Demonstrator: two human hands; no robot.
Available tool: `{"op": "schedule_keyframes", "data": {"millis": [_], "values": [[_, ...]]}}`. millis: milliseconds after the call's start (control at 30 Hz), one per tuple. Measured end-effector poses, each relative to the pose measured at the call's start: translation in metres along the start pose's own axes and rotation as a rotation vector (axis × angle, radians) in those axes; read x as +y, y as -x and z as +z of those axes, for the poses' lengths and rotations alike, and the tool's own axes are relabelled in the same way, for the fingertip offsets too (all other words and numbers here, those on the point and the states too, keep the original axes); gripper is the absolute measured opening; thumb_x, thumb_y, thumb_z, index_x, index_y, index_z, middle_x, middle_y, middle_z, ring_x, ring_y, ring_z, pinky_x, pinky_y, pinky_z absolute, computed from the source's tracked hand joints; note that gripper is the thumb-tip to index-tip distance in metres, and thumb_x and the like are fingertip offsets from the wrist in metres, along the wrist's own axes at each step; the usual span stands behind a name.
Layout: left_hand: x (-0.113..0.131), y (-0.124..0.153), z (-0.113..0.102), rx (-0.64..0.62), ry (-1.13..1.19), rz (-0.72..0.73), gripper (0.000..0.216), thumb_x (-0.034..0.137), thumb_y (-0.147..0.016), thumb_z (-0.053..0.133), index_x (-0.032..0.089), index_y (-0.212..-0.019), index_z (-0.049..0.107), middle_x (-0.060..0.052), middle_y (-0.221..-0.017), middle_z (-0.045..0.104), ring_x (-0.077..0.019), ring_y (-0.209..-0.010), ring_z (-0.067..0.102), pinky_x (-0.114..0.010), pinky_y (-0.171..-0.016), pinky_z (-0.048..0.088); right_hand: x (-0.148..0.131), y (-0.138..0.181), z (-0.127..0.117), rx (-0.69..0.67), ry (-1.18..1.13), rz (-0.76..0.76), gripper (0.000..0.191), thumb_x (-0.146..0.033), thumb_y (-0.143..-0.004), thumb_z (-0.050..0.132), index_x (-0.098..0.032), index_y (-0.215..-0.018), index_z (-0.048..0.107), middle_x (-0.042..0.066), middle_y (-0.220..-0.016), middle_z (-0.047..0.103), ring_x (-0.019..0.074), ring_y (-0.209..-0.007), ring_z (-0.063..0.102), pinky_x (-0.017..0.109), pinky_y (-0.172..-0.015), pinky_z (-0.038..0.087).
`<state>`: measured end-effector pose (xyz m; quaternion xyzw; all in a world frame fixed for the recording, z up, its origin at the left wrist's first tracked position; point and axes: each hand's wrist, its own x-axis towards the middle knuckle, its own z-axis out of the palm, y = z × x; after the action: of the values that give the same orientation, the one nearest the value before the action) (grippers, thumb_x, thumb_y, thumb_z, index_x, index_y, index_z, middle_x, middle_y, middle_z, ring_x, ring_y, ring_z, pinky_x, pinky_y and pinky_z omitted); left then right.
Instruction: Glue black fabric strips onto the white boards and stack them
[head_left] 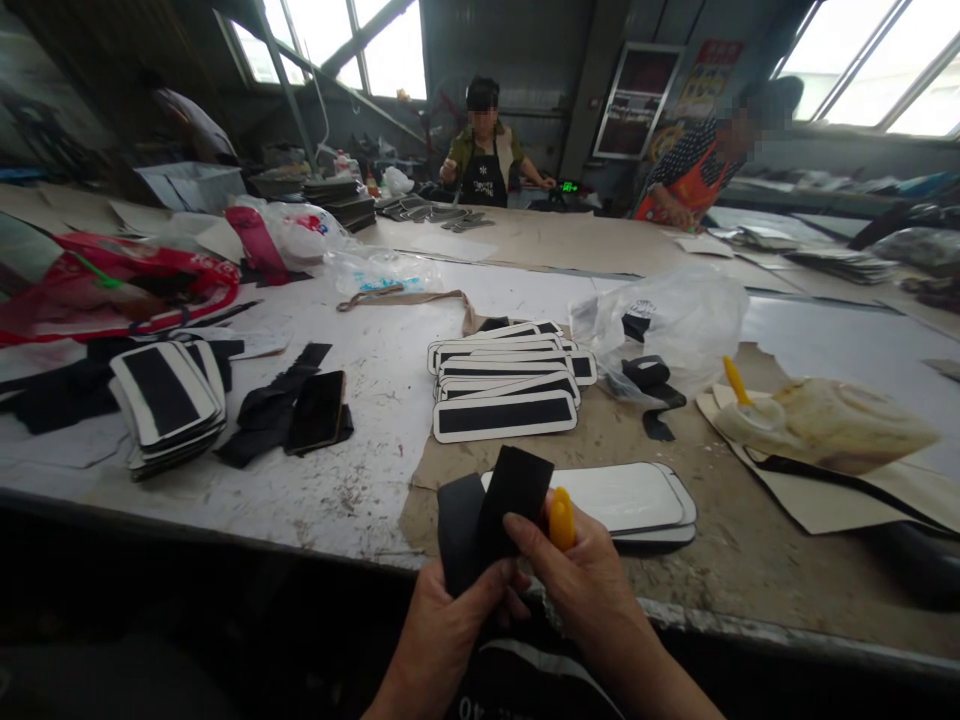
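Black, matte, straight-edged strip point(515, 491), tight in left hand point(459, 618) and right hand point(582, 572)

Bright windows point(388, 55) high; dim grey wall point(540, 45); framed board point(637, 100); cluttered worktable point(375, 420).

- Flat, flexible strip of black material point(517, 490): solid matt black
- Short, rounded yellow handle point(561, 520): bright, even yellow
- Piled long, round-cornered white panels point(506, 412): black central band, thin dark outline
- Crumpled red plastic bag point(142, 265): white lettering, green streak
- Orange bib apron point(701, 175): plain orange, over a dark cloth sleeve point(686, 148) with pale dots
- Flat white tabletop covering point(367, 420): dark smudges
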<state>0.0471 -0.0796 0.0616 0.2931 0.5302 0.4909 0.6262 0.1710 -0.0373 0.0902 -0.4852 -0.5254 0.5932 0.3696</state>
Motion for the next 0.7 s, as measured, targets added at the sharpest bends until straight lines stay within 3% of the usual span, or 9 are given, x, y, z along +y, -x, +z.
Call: {"op": "schedule_keyframes", "data": {"millis": [200,367,500,600,700], "values": [[0.002,0.0,-0.004,-0.037,0.009,-0.029,0.036,0.048,-0.069,0.076,0.012,-0.071,0.073,-0.01,-0.063,0.069,-0.0188,-0.061,0.062,-0.027,-0.062,0.047,0.002,0.0,-0.003,0.04,0.051,0.009,0.039,-0.054,-0.083,0.054,-0.02,-0.066,0.047,-0.005,-0.052,0.045,0.0105,-0.047,0.045,0.022,-0.045,0.039],[0.002,0.003,-0.007,-0.024,0.02,-0.079,0.037,0.049,-0.069,0.076,0.012,-0.072,0.073,-0.011,-0.066,0.07,-0.0195,-0.061,0.063,-0.027,-0.061,0.048,-0.005,-0.001,-0.014,0.19,0.189,-0.018,0.042,-0.054,-0.081,0.058,-0.019,-0.06,0.05,-0.001,-0.055,0.051,0.0127,-0.053,0.047,0.024,-0.05,0.041],[-0.002,0.007,-0.011,-0.001,0.019,-0.138,0.039,0.049,-0.064,0.079,0.012,-0.071,0.073,-0.012,-0.068,0.071,-0.0198,-0.062,0.063,-0.027,-0.062,0.048,-0.01,0.003,-0.023,0.343,-0.03,-0.026,0.039,-0.056,-0.076,0.064,-0.018,-0.072,0.061,0.005,-0.064,0.061,0.0186,-0.062,0.058,0.028,-0.055,0.05],[-0.004,0.008,-0.017,0.064,0.004,-0.163,0.038,0.05,-0.061,0.08,0.013,-0.067,0.071,-0.009,-0.065,0.069,-0.018,-0.061,0.06,-0.026,-0.059,0.046,-0.021,0.012,-0.039,0.371,-0.163,-0.06,0.038,-0.054,-0.074,0.068,-0.017,-0.085,0.065,0.005,-0.068,0.063,0.019,-0.061,0.06,0.029,-0.055,0.052],[-0.004,0.002,-0.023,0.201,-0.028,-0.113,0.04,0.05,-0.062,0.079,0.015,-0.055,0.063,-0.003,-0.055,0.06,-0.0137,-0.055,0.052,-0.023,-0.054,0.041,-0.038,0.021,-0.069,0.352,-0.058,-0.035,0.037,-0.053,-0.072,0.071,-0.018,-0.085,0.066,0.003,-0.061,0.06,0.0137,-0.047,0.051,0.024,-0.039,0.043]]}}
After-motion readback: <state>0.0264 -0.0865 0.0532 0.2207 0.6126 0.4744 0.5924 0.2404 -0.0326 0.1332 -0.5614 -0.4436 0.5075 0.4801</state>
